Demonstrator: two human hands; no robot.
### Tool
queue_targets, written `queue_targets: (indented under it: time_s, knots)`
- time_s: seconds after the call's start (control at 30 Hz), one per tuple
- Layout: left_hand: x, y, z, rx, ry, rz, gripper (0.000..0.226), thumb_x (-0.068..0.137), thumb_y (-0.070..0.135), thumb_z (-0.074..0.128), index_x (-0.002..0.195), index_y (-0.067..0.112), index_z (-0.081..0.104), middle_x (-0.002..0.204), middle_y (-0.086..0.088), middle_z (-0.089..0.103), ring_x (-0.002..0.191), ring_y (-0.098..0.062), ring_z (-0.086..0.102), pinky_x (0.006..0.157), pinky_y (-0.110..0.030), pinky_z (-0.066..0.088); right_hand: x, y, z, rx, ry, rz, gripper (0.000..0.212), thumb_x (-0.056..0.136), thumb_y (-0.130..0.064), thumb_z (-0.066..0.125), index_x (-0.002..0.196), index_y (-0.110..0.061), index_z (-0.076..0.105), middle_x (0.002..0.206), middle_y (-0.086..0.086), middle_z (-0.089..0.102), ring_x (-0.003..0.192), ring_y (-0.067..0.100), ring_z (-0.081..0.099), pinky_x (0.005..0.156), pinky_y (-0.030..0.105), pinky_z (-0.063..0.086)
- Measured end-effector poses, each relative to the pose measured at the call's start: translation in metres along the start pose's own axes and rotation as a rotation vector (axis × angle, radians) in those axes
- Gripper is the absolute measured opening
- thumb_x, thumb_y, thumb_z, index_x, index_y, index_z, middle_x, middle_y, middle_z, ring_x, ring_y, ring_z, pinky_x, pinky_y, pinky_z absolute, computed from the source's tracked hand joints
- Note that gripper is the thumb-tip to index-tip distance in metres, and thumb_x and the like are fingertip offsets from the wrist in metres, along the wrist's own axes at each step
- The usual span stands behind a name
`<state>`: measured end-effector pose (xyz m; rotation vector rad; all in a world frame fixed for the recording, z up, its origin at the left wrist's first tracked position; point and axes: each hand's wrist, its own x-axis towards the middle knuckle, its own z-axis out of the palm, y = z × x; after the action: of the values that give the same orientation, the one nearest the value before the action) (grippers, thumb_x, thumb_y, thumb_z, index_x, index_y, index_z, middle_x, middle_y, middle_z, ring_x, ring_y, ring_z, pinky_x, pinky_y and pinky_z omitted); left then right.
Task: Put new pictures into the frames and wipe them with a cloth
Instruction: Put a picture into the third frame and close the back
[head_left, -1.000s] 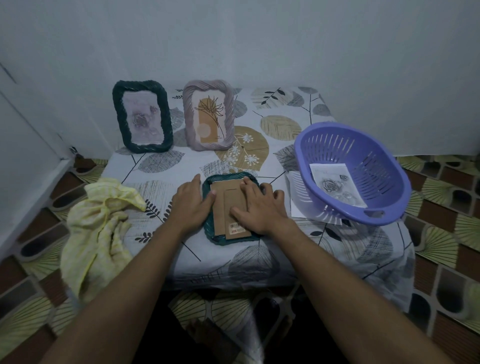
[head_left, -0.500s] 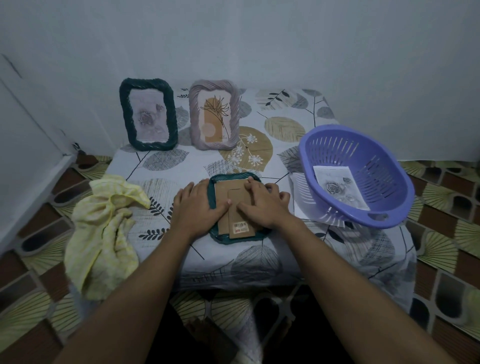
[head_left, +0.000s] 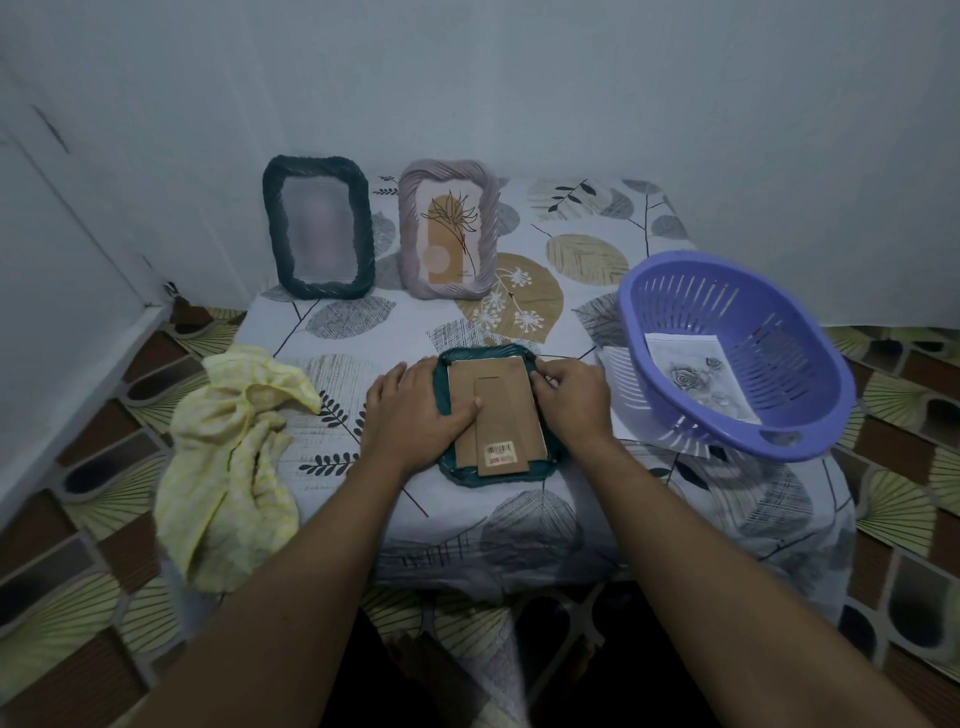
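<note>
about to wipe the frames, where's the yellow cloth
In the head view, the yellow cloth lies crumpled on the left edge of the table, beside the left hand.

Matt brown cardboard backing (head_left: 496, 410), slotted glossy plastic basket (head_left: 737, 358), crumpled cloth (head_left: 228, 457).

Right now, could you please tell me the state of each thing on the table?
face-down frame: lies flat, backing board on, stand folded.
dark green frame: upright, contents blurred.
lilac frame: upright, plant picture inside.
yellow cloth: crumpled, draped over the table edge.
purple basket: tilted, rose picture inside.
left hand: rests flat on the face-down frame.
right hand: fingers curled on its right edge.
</note>
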<state>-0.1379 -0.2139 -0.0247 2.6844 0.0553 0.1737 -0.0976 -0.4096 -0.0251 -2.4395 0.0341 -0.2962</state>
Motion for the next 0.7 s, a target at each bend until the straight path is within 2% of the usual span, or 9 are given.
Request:
queue_targets:
  time_s: [0.07, 0.13, 0.27, 0.37, 0.43, 0.57, 0.7]
  knots:
    - [0.000, 0.000, 0.000, -0.002, 0.002, 0.000, 0.082, 0.088, 0.071, 0.047, 0.150, 0.019, 0.033, 0.153, -0.004, 0.040, 0.145, -0.028, 0.025, 0.118, -0.045, 0.015, 0.000, -0.001, -0.002, -0.005, 0.002, -0.002, 0.024, 0.091, -0.022, 0.065, 0.111, -0.016, 0.075, 0.103, 0.008, 0.076, 0.097, 0.025, 0.068, 0.079, 0.026, 0.047]
    - [0.000, -0.001, 0.001, 0.001, 0.003, 0.001, 0.082, 0.087, 0.071, 0.047, 0.150, 0.020, 0.033, 0.153, -0.004, 0.040, 0.145, -0.027, 0.026, 0.118, -0.045, 0.015, 0.001, -0.001, 0.000, -0.041, 0.002, 0.008, 0.025, 0.092, -0.025, 0.062, 0.113, -0.018, 0.075, 0.098, 0.010, 0.076, 0.094, 0.029, 0.068, 0.074, 0.029, 0.047]
    - [0.001, -0.002, 0.002, 0.005, 0.003, 0.007, 0.083, 0.087, 0.073, 0.045, 0.150, 0.020, 0.032, 0.152, -0.003, 0.040, 0.145, -0.027, 0.026, 0.118, -0.046, 0.016, 0.003, -0.008, 0.004, -0.051, 0.017, 0.014, 0.033, 0.091, -0.042, 0.055, 0.103, -0.022, 0.078, 0.095, 0.004, 0.076, 0.091, 0.028, 0.068, 0.076, 0.035, 0.056]
    - [0.001, -0.003, 0.003, 0.005, 0.003, 0.006, 0.084, 0.087, 0.074, 0.045, 0.149, 0.020, 0.033, 0.152, -0.003, 0.041, 0.144, -0.027, 0.026, 0.118, -0.046, 0.017, 0.002, -0.012, 0.007, -0.101, 0.024, 0.062, 0.042, 0.092, -0.053, 0.052, 0.102, -0.021, 0.076, 0.092, 0.005, 0.073, 0.091, 0.028, 0.065, 0.070, 0.034, 0.051]
    - [0.002, -0.004, 0.003, 0.007, 0.007, 0.007, 0.084, 0.086, 0.075, 0.044, 0.149, 0.020, 0.033, 0.151, -0.002, 0.042, 0.144, -0.027, 0.027, 0.118, -0.046, 0.017, 0.002, -0.012, 0.009, -0.135, 0.021, 0.066, 0.039, 0.092, -0.053, 0.054, 0.102, -0.022, 0.076, 0.094, 0.005, 0.073, 0.094, 0.029, 0.065, 0.071, 0.035, 0.050]
    - [0.002, -0.005, 0.004, 0.008, 0.011, 0.011, 0.083, 0.086, 0.074, 0.044, 0.149, 0.020, 0.034, 0.151, -0.002, 0.042, 0.144, -0.027, 0.027, 0.117, -0.045, 0.017, 0.002, -0.013, 0.009, -0.165, -0.004, 0.060, 0.038, 0.095, -0.047, 0.057, 0.113, -0.018, 0.073, 0.114, 0.008, 0.068, 0.107, 0.030, 0.060, 0.087, 0.042, 0.051]
    - [0.003, -0.006, 0.006, 0.010, 0.015, 0.010, 0.084, 0.086, 0.075, 0.045, 0.149, 0.021, 0.034, 0.151, -0.002, 0.042, 0.144, -0.027, 0.027, 0.117, -0.046, 0.017, 0.004, -0.013, 0.011, -0.087, 0.009, 0.102, 0.034, 0.092, -0.046, 0.063, 0.112, -0.021, 0.075, 0.115, 0.006, 0.070, 0.108, 0.030, 0.061, 0.089, 0.043, 0.051]
